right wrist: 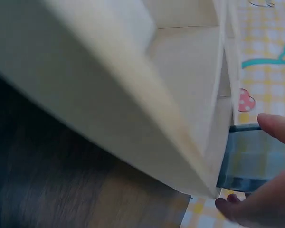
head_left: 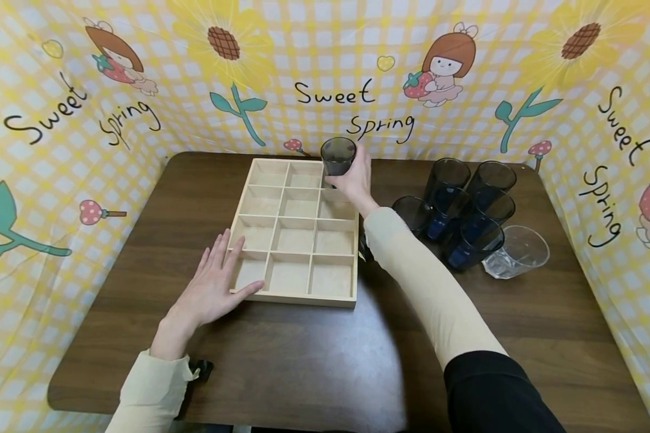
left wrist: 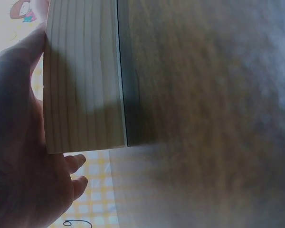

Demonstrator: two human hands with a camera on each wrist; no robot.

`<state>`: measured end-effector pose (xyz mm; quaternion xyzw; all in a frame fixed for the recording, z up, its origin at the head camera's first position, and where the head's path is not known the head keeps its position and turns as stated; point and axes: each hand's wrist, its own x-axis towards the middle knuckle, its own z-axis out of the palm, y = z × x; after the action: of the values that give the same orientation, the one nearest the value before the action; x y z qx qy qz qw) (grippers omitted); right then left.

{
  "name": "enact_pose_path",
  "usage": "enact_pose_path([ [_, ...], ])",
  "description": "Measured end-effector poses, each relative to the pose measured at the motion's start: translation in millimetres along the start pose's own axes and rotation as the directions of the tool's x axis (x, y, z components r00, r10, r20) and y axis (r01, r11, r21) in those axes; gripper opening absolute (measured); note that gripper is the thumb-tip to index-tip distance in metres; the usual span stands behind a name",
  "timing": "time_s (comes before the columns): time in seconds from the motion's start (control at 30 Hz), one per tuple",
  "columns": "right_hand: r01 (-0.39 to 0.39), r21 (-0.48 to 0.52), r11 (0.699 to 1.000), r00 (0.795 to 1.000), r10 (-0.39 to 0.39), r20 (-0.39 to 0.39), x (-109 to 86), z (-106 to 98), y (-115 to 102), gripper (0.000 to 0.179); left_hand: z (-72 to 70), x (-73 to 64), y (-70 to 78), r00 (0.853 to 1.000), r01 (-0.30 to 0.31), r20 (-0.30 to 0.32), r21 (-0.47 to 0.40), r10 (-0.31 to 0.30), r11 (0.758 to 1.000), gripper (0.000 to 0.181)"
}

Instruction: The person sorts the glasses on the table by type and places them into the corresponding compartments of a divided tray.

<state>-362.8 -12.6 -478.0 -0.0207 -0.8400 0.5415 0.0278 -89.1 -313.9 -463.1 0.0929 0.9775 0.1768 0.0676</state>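
Tinted glass [head_left: 337,157], upper centre: keep it upright, clear of dividers [head_left: 292,253]; your right fingers [head_left: 362,159] curl round it, left fingers [head_left: 234,251] spread.

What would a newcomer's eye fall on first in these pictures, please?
The yellow checked cloth behind and beside the table would probably win. Next may come the pale compartmented tray, where the right hand holds a dark glass at the far right corner. To the tray's right stands a cluster of dark glasses beside one clear glass.
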Motion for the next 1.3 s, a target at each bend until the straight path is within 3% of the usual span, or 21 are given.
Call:
enact_pose_path([
  [0.07,0.005,-0.062,0.998,1.000,-0.006,-0.020,3.1,4,5,0.109,-0.2,0.2,0.3,1.000,-0.001,0.001,0.002,0.001,1.000,0.110],
  [0.33,-0.005,-0.117,0.993,0.995,-0.006,-0.097,28.5,20,36,0.112,-0.3,1.1,0.8,1.000,-0.004,0.002,0.007,0.004,1.000,0.110],
  [0.67,-0.045,-0.111,0.993,0.995,0.035,-0.090,27.3,19,38,0.115,1.7,2.1,1.5,1.000,-0.006,-0.001,0.004,0.006,1.000,0.110],
  [0.9,-0.070,0.018,0.997,0.997,0.071,-0.034,-57.3,-25,-53,0.112,2.1,2.5,1.9,1.000,-0.010,-0.005,0.008,0.010,1.000,0.109],
  [1.07,-0.071,0.061,0.996,0.996,0.068,0.053,-76.2,-43,-70,0.124,1.0,1.2,2.4,1.000,-0.005,-0.003,0.004,0.005,1.000,0.109],
  [1.3,0.002,0.092,0.996,0.988,-0.016,0.151,-109.6,-75,-81,0.122,-0.3,0.3,1.8,1.000,-0.001,-0.010,0.003,0.001,1.000,0.109],
])
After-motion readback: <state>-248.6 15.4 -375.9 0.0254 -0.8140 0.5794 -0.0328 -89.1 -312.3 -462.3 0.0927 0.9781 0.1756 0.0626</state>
